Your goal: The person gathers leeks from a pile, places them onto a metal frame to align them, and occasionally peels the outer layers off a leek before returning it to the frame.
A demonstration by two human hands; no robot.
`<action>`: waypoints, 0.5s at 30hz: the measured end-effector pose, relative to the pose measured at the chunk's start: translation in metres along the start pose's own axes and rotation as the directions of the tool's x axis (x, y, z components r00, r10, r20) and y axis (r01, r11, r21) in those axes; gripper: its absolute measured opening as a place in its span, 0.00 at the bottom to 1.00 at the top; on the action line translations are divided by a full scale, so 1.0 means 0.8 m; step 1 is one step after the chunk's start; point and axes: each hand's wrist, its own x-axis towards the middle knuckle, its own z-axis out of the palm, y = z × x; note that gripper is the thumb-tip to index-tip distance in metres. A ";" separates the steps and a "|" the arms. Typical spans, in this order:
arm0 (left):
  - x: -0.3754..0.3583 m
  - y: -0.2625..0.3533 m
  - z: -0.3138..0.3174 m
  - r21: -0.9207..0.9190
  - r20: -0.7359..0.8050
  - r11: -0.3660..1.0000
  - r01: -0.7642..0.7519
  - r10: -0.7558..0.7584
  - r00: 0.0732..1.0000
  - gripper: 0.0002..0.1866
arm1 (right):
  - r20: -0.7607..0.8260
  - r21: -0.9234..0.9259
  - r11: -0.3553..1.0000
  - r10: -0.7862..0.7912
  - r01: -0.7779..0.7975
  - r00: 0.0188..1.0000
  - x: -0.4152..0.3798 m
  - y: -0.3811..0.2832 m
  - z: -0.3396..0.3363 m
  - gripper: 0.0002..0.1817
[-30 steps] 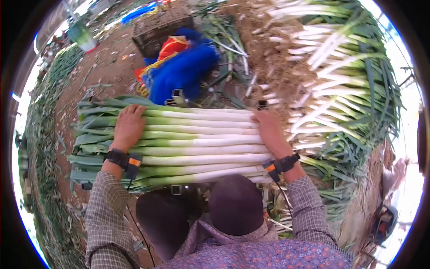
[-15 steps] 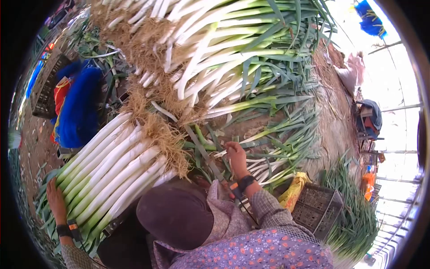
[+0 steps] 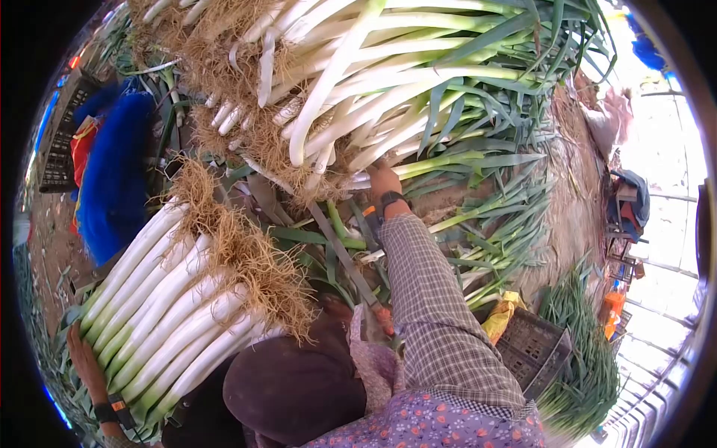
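My left hand (image 3: 87,364) lies with its fingers stretched along the outer side of a row of leeks (image 3: 160,299), near where the white shafts turn green. The roots of this row point up and right. Far out in front, my right hand (image 3: 383,183) is closed around a leek (image 3: 441,164) at the lower edge of the large leek pile (image 3: 403,75). Its fingers are partly hidden. A long flat metal strip (image 3: 340,250) with a reddish end slants between the row and my right forearm.
Blue fibre bundles (image 3: 116,172) and a dark crate (image 3: 63,138) stand at the left. On the right are a black crate (image 3: 534,351), a yellow bag (image 3: 504,317) and more leeks (image 3: 579,336). Loose leaves litter the ground ahead. A dark rounded shape (image 3: 295,373) fills the lower middle.
My right hand has reached forward from the loose leaves to the pile's lower edge and closed on a leek. My left hand stays against the row. The view has shifted slightly.
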 end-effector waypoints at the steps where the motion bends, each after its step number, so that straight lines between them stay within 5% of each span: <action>1: 0.001 -0.004 0.000 0.016 -0.008 1.000 0.004 -0.004 1.000 0.25 | -0.022 -0.031 0.999 0.007 -0.008 1.000 -0.005 -0.002 -0.006 0.22; 5: -0.002 -0.002 0.000 0.010 -0.043 0.999 -0.049 0.049 0.998 0.25 | -0.084 -0.160 0.987 0.004 -0.017 0.996 -0.024 0.026 -0.029 0.18; 10: 0.000 0.003 -0.003 0.047 -0.023 0.998 -0.029 0.030 0.999 0.24 | 0.023 -0.114 0.993 0.014 -0.011 1.000 -0.053 0.053 -0.039 0.20; 15: 0.001 -0.005 0.001 0.044 -0.036 0.997 -0.065 0.067 0.997 0.24 | 0.016 -0.300 0.937 -0.181 0.177 0.983 -0.031 0.061 0.000 0.22</action>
